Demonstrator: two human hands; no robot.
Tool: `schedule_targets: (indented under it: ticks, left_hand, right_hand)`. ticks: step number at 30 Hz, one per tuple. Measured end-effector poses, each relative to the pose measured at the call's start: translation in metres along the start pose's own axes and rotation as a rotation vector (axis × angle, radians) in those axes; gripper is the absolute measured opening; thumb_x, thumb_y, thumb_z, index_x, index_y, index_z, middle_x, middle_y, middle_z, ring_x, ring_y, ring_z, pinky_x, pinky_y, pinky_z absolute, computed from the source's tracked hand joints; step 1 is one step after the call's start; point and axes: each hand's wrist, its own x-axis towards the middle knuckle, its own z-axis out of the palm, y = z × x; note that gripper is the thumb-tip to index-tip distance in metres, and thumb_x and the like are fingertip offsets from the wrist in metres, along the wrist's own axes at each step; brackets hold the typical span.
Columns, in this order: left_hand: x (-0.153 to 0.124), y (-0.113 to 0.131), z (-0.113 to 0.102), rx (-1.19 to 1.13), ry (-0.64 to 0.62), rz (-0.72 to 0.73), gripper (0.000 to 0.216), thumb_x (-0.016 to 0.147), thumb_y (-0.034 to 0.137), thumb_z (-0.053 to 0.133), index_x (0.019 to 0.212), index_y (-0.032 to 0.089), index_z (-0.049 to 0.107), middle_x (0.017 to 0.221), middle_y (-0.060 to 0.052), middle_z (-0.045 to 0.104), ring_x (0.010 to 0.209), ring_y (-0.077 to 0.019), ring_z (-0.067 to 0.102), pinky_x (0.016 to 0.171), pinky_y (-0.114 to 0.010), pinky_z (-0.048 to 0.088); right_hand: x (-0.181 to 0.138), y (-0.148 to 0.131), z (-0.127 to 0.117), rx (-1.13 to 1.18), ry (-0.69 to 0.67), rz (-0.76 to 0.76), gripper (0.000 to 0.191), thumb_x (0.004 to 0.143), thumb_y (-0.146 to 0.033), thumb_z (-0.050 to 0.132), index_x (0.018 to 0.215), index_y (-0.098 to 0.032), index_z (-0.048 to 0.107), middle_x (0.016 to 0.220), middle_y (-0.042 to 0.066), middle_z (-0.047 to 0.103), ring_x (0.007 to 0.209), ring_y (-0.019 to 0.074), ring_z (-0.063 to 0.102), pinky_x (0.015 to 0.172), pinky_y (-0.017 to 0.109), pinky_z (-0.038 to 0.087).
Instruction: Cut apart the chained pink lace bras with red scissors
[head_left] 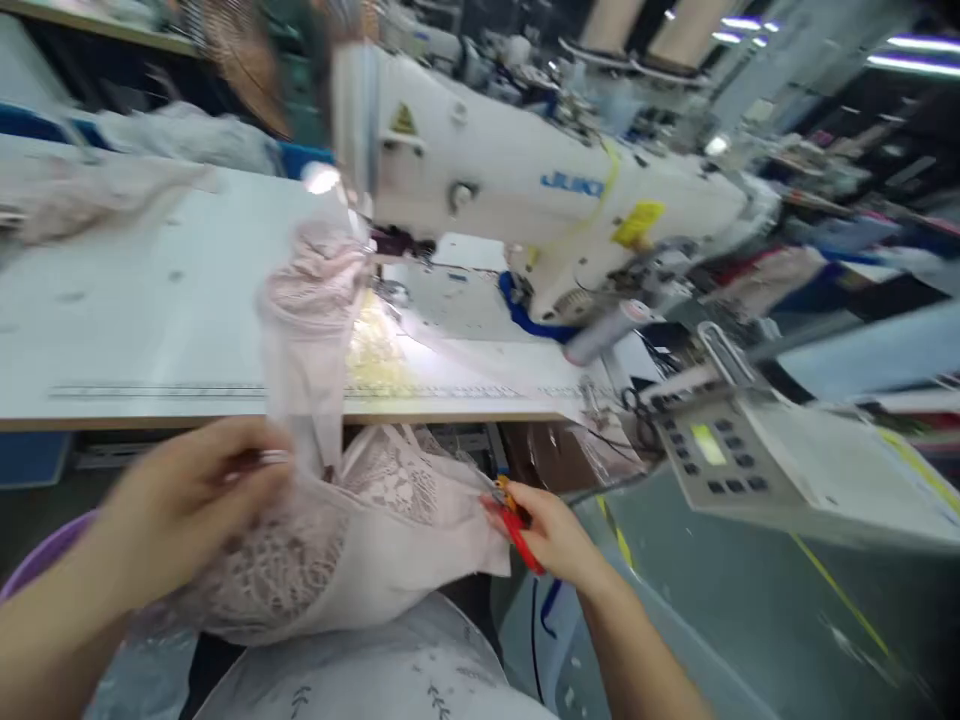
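Observation:
A pale pink lace garment [352, 540] lies bunched in my lap, and one part of it rises up toward the needle of the white sewing machine [525, 190]. My left hand [187, 500] grips the fabric at its left side, blurred by motion. My right hand [551, 535] holds small red thread snips [517, 530] and pinches the garment's right edge. The machine's lamp lights the lace on the table [150, 300] under the needle.
A grey control panel [712, 455] with buttons and a small screen stands at the right. More pink fabric [90, 195] lies at the table's far left. A purple bin rim [41, 560] shows at lower left. Other workstations crowd the background.

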Motion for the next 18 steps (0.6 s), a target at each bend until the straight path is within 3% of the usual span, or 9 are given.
schedule_targets:
  ticks: [2, 5, 10, 18]
  left_hand:
    - [0.002, 0.009, 0.002, 0.034, -0.152, 0.143, 0.016, 0.079, 0.035, 0.055, 0.082, 0.019, 0.058, 0.074, 0.001, 0.061, 0.066, -0.0156, 0.056, 0.06, -0.024, 0.044]
    - [0.011, 0.023, 0.011, 0.055, -0.234, 0.257, 0.013, 0.081, 0.031, 0.047, 0.087, 0.02, 0.05, 0.08, -0.001, 0.057, 0.071, -0.0169, 0.055, 0.062, -0.026, 0.043]
    - [0.011, 0.028, 0.026, 0.04, -0.279, 0.339, 0.026, 0.083, 0.025, 0.041, 0.108, 0.019, 0.039, 0.078, 0.0, 0.05, 0.067, -0.0163, 0.052, 0.059, -0.026, 0.039]
    - [0.015, 0.02, 0.028, -0.049, -0.305, 0.268, 0.022, 0.084, 0.029, 0.044, 0.103, 0.019, 0.043, 0.075, 0.001, 0.05, 0.067, -0.0168, 0.053, 0.058, -0.025, 0.037]
  right_hand:
    - [0.01, -0.011, 0.003, -0.007, 0.06, -0.037, 0.016, 0.085, -0.031, 0.054, 0.087, -0.017, 0.061, 0.084, 0.008, 0.068, 0.075, 0.0213, 0.063, 0.065, 0.032, 0.05]
    - [0.031, -0.038, 0.015, 0.156, 0.142, -0.143, 0.015, 0.084, -0.033, 0.058, 0.09, -0.02, 0.064, 0.088, 0.009, 0.069, 0.078, 0.0226, 0.064, 0.068, 0.034, 0.052]
    - [0.067, -0.086, 0.04, 0.406, -0.014, -0.236, 0.012, 0.081, -0.031, 0.065, 0.086, -0.021, 0.063, 0.083, 0.005, 0.066, 0.072, 0.0184, 0.06, 0.065, 0.032, 0.049]
    - [0.095, -0.103, 0.054, 0.607, -0.121, -0.194, 0.016, 0.077, -0.03, 0.069, 0.076, -0.021, 0.056, 0.072, -0.001, 0.057, 0.065, 0.0137, 0.052, 0.06, 0.028, 0.045]
